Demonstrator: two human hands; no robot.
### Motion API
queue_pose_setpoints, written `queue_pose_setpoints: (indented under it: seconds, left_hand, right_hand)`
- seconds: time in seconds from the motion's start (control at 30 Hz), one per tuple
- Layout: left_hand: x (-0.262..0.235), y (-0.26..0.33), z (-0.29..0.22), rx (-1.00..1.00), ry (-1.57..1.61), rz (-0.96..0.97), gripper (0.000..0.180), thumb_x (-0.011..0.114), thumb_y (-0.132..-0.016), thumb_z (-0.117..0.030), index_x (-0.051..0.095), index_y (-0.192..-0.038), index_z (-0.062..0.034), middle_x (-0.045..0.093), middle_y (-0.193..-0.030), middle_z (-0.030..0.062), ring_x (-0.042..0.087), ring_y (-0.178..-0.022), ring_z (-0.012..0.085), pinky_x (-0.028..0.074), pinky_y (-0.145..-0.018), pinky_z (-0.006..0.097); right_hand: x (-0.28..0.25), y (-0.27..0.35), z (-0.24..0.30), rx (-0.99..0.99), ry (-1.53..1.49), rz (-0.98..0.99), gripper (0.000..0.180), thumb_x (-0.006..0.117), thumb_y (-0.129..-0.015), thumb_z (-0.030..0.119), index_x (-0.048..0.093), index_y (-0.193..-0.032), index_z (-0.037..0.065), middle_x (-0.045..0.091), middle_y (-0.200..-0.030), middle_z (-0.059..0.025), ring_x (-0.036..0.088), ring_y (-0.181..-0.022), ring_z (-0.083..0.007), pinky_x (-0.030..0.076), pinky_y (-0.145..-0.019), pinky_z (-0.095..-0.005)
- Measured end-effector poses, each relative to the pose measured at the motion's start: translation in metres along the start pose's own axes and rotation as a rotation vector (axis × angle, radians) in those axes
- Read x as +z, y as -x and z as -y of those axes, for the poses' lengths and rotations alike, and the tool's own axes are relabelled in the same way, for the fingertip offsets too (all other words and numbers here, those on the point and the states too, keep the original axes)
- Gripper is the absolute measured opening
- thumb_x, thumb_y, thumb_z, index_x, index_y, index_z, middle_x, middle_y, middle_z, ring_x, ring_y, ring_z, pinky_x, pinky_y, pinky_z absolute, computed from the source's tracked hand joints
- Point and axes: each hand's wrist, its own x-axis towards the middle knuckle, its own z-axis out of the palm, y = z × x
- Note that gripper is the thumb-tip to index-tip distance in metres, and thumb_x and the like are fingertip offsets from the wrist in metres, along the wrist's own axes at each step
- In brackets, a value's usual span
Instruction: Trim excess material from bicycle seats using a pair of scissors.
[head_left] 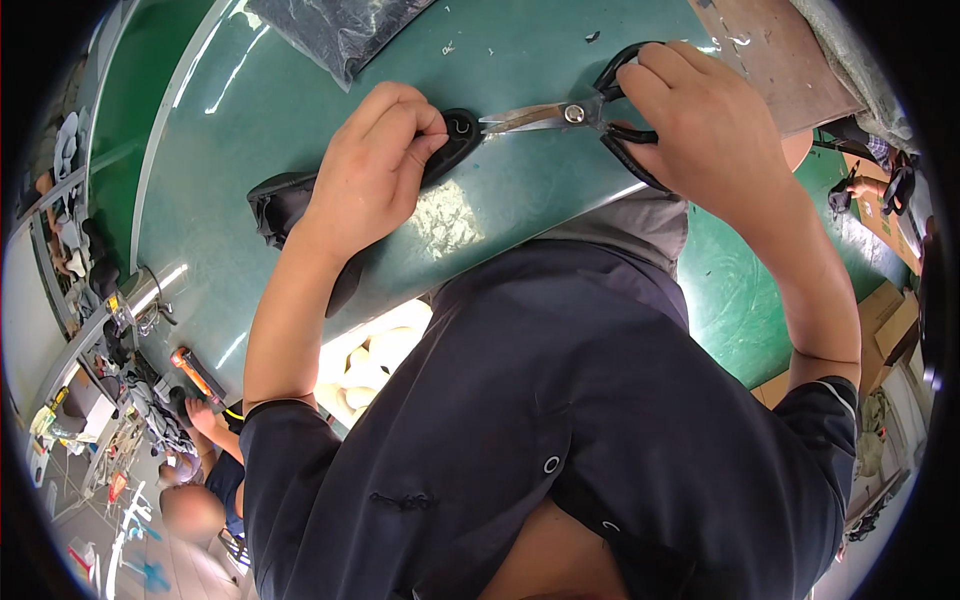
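My left hand (372,170) pinches a black soft padded piece (460,145) on the green table. The piece has a rounded end with a small pale curl on it, perhaps a thread. Its wider, folded end (278,203) sticks out on the other side of my hand, and the middle lies hidden under my fingers. In my right hand (705,120) is a pair of scissors (574,113), my fingers through the black handle loops. Their blades point left, slightly apart, with the tips right beside the rounded end.
A dark plastic bag (345,30) lies at the table's far edge, with small scraps nearby. A brown board (775,60) and grey cloth (870,60) are at the far right. Beyond the table's left edge are an orange-and-black tool (197,372) and another person (195,510).
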Motion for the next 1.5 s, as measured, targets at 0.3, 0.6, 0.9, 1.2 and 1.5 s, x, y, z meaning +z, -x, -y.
queue_pose_setpoints:
  seconds: [0.3, 0.6, 0.9, 1.2, 1.5]
  left_hand:
    - [0.001, 0.006, -0.010, -0.093, 0.036, -0.081, 0.022, 0.083, -0.085, 0.001, 0.074, -0.105, -0.0003, 0.065, -0.101, 0.0094, 0.064, -0.078, 0.0226, 0.053, -0.066, 0.034]
    - [0.005, -0.002, -0.012, -0.095, 0.063, -0.094, 0.014, 0.082, -0.083, 0.000, 0.075, -0.096, -0.0015, 0.065, -0.094, 0.0047, 0.060, -0.070, 0.0154, 0.049, -0.061, 0.031]
    - [0.006, -0.001, -0.002, -0.146, 0.136, -0.076, 0.011, 0.076, -0.080, 0.001, 0.071, -0.090, -0.0029, 0.063, -0.091, 0.0011, 0.050, -0.063, 0.0108, 0.043, -0.058, 0.028]
    - [0.005, -0.001, 0.003, -0.112, 0.142, -0.090, 0.014, 0.078, -0.078, 0.002, 0.072, -0.090, -0.0035, 0.065, -0.092, 0.0009, 0.051, -0.063, 0.0106, 0.044, -0.057, 0.028]
    - [0.003, 0.000, 0.006, -0.105, 0.147, -0.077, 0.016, 0.079, -0.079, 0.001, 0.072, -0.092, -0.0037, 0.065, -0.093, 0.0008, 0.052, -0.064, 0.0106, 0.044, -0.057, 0.027]
  right_hand:
    - [-0.002, -0.012, -0.004, -0.062, -0.001, 0.006, 0.039, 0.089, -0.072, 0.018, 0.061, -0.098, 0.006, 0.061, -0.097, -0.0086, 0.065, -0.095, -0.0317, 0.055, -0.079, -0.0457]
    - [-0.008, -0.012, 0.000, -0.085, 0.036, 0.020, 0.039, 0.088, -0.072, 0.016, 0.061, -0.098, 0.005, 0.061, -0.097, -0.0086, 0.064, -0.094, -0.0314, 0.055, -0.078, -0.0456]
    - [-0.007, -0.019, 0.000, -0.102, 0.077, 0.036, 0.037, 0.087, -0.072, 0.016, 0.061, -0.097, 0.006, 0.061, -0.098, -0.0082, 0.064, -0.095, -0.0304, 0.054, -0.079, -0.0449]
    - [-0.024, -0.045, 0.003, -0.243, 0.109, 0.193, 0.027, 0.073, -0.083, 0.032, 0.062, -0.092, 0.009, 0.063, -0.091, -0.0079, 0.067, -0.086, -0.0276, 0.055, -0.075, -0.0401]
    - [-0.028, -0.069, 0.005, -0.266, 0.222, 0.345, 0.022, 0.070, -0.085, 0.027, 0.071, -0.088, 0.005, 0.069, -0.088, -0.0105, 0.069, -0.086, -0.0302, 0.058, -0.074, -0.0416]
